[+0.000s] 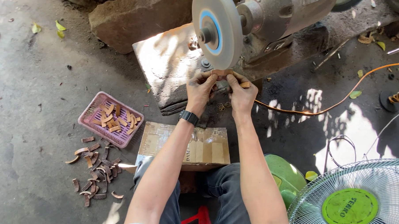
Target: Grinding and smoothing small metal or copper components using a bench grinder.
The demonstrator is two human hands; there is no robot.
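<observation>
Both of my hands hold one small brown curved piece [222, 73] up against the lower edge of a round grey grinding wheel [216, 28] with a blue ring near its hub. My left hand [200, 89], with a black watch on its wrist, pinches the piece's left end. The right end is gripped by my right hand [241, 93]. The wheel is mounted on a grey motor [282, 15] that rests on a stone slab [165, 66].
A pink basket [97, 105] of small brown pieces sits at the left, with several more scattered on the concrete below it. A cardboard box [194, 147] lies between my knees. An orange cable [341, 99] runs right. A fan [355, 201] stands at the bottom right.
</observation>
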